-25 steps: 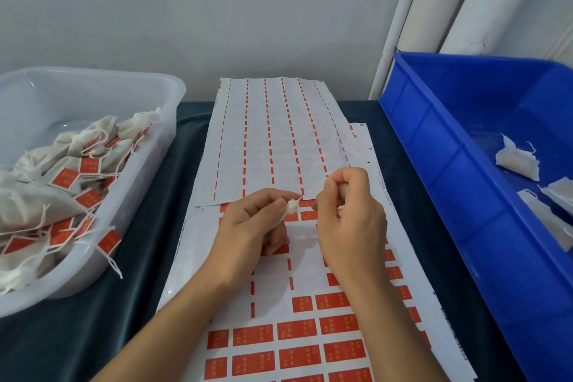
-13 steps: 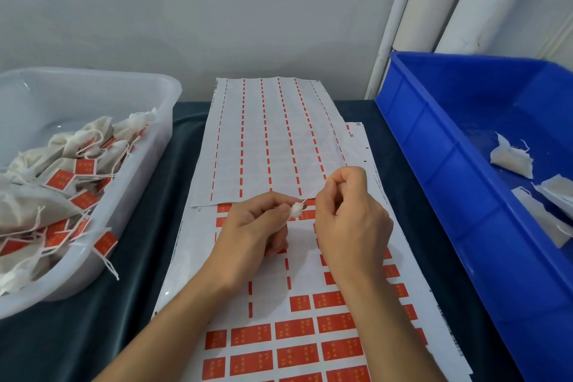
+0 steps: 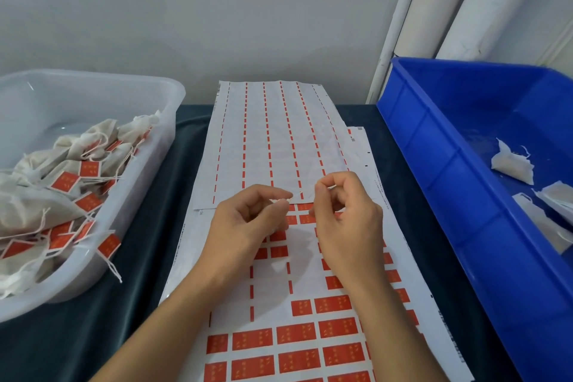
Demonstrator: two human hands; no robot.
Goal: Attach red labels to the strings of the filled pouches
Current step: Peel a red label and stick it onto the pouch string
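A dark green cloth-covered table (image 3: pixel 148 257) is seen from above, with both hands raised just over its middle. The left hand (image 3: pixel 245 226) is held with thumb and forefinger pressed together, and a thin white string (image 3: pixel 294 197) is pinched at their tips; the other fingers are curled loosely under. The right hand (image 3: pixel 347 226) is held close beside it, its thumb and forefinger pinched on the other end of the same string, the remaining fingers curled in toward the palm. The short length of string is stretched between the two hands. Whether a pouch hangs from it cannot be told, as nothing below the fingers is shown clearly.

Under the hands a label sheet (image 3: pixel 310 288) is laid along the middle of the table, toward the near edge. Rows of red labels (image 3: pixel 296 333) are kept on its near part, while the part beneath the hands is mostly peeled. A second, used sheet (image 3: pixel 273 139) bearing only narrow red strips is laid over its far end, reaching to the far edge of the table.

At the left edge a clear plastic tub (image 3: pixel 155 146) is filled with labelled pouches (image 3: pixel 68 170), their red tags and strings lying over one another. At the right edge a blue bin (image 3: pixel 434 164) is set, with a few unlabelled pouches (image 3: pixel 511 164) lying inside it.
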